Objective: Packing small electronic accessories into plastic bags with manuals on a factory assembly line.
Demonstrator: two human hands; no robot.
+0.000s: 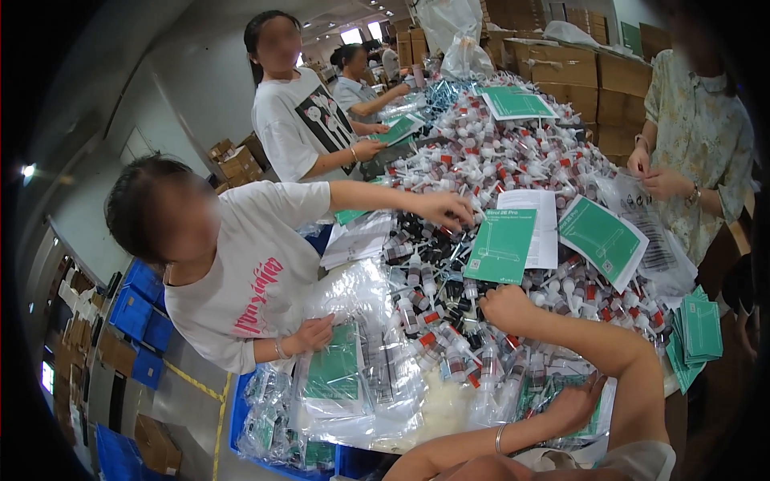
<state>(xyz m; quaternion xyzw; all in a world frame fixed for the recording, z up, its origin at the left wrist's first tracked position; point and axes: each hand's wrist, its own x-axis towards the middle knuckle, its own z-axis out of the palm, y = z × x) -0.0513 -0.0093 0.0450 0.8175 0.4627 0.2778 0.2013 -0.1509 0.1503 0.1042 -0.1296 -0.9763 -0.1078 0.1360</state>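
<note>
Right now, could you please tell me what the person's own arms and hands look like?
The left hand and right hand wear no gloves. Neither left forearm nor right forearm is sleeved; a thin silvery bangle circles the left. Whitish cloth shows at the lower edge.

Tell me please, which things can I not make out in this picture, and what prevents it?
- Right hand, head view: whether it holds anything; its own back hides the grip.
- Left hand, head view: whether it grips anything; the hand itself covers its underside.
- Bottle pile, head view: lower layers, covered by upper bottles.
- Blue crate, head view: lower contents, hidden by clear bags.
</note>
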